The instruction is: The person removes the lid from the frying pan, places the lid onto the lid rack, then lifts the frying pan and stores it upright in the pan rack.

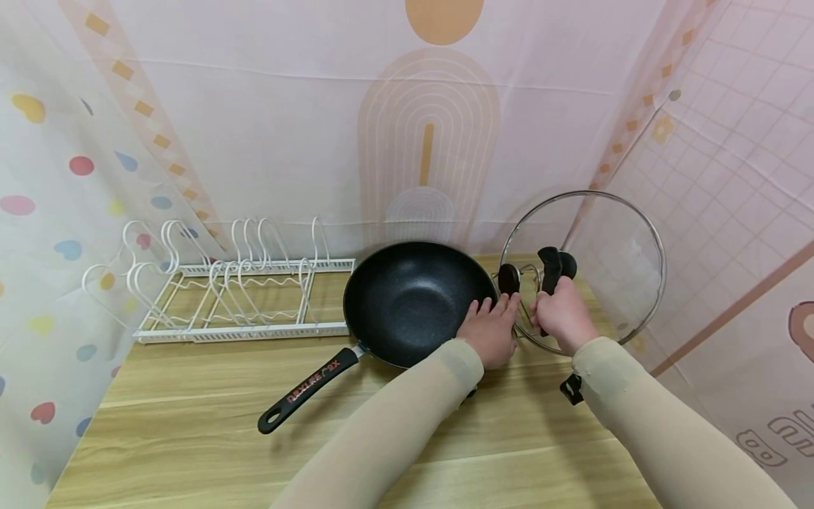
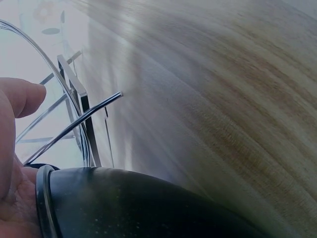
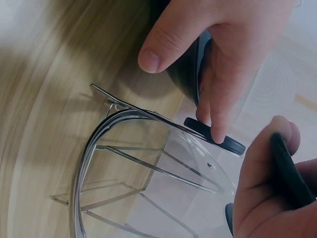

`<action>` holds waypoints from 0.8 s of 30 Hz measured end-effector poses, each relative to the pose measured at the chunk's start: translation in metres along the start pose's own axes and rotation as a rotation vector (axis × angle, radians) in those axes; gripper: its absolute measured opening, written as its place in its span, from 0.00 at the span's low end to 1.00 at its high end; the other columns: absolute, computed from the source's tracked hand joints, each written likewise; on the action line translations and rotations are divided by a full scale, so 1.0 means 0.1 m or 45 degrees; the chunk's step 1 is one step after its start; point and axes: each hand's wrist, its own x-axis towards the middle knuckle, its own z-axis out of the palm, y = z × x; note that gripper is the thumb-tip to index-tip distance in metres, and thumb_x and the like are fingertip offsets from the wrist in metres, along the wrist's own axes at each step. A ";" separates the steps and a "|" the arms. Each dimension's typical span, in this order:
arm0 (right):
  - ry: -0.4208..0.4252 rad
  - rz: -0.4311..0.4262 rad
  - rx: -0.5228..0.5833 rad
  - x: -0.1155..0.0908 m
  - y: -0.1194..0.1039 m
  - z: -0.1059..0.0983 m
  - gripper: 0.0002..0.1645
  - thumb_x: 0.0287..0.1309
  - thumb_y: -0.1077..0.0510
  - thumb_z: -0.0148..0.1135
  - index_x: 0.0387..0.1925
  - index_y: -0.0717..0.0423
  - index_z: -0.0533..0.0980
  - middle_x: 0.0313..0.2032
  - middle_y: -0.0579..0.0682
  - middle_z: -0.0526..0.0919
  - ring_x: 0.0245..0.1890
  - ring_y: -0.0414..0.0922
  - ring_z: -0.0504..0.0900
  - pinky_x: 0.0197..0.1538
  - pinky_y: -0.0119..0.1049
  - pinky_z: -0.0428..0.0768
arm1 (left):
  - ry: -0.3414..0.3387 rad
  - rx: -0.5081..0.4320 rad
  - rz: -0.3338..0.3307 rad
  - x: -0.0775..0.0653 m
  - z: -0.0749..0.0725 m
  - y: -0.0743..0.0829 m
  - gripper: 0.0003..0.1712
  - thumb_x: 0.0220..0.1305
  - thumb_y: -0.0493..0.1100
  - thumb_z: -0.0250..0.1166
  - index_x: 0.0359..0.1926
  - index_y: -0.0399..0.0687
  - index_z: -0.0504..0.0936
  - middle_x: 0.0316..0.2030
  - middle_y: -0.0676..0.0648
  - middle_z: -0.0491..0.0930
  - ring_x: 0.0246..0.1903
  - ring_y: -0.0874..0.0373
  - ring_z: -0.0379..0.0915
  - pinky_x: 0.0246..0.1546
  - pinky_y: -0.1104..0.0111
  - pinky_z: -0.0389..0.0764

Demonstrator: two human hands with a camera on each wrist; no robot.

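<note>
A clear glass lid [image 1: 610, 261] with a metal rim stands on edge at the right. My right hand [image 1: 562, 314] grips its black handle [image 1: 550, 272], with fingers curled round the handle in the right wrist view. Beside the lid's left edge, my left hand [image 1: 490, 329] lies with straight fingers across the right rim of a black frying pan [image 1: 416, 304]. Its fingertips touch a dark oval piece [image 3: 213, 136] on a thin metal strip. Under the lid is a metal wire rack [image 3: 153, 171], partly hidden by the lid and hands.
A white wire dish rack [image 1: 242, 332] with upright loops stands left of the pan. The pan's black handle [image 1: 308, 389] points toward the front left of the wooden table [image 1: 210, 452]. Patterned cloth [image 1: 305, 141] hangs behind and at both sides.
</note>
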 end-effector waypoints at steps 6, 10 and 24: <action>-0.018 0.004 0.030 0.01 -0.01 0.00 0.23 0.80 0.62 0.37 0.69 0.69 0.53 0.37 0.52 0.79 0.27 0.45 0.82 0.31 0.38 0.85 | -0.019 -0.011 -0.006 0.02 0.01 -0.01 0.50 0.78 0.58 0.58 0.86 0.63 0.38 0.85 0.54 0.48 0.83 0.49 0.48 0.84 0.52 0.50; -0.029 0.018 0.057 0.01 -0.02 -0.01 0.26 0.81 0.62 0.37 0.72 0.69 0.51 0.40 0.53 0.79 0.28 0.43 0.81 0.31 0.35 0.84 | -0.022 -0.015 -0.003 0.03 0.01 -0.01 0.50 0.78 0.58 0.58 0.86 0.63 0.37 0.85 0.54 0.48 0.84 0.49 0.47 0.84 0.52 0.50; -0.042 0.021 -0.022 0.00 -0.03 -0.04 0.25 0.81 0.61 0.37 0.71 0.70 0.52 0.41 0.54 0.81 0.27 0.42 0.80 0.36 0.39 0.86 | 0.006 0.012 0.000 -0.01 0.00 0.00 0.48 0.78 0.58 0.58 0.86 0.61 0.42 0.85 0.54 0.50 0.83 0.48 0.49 0.83 0.53 0.52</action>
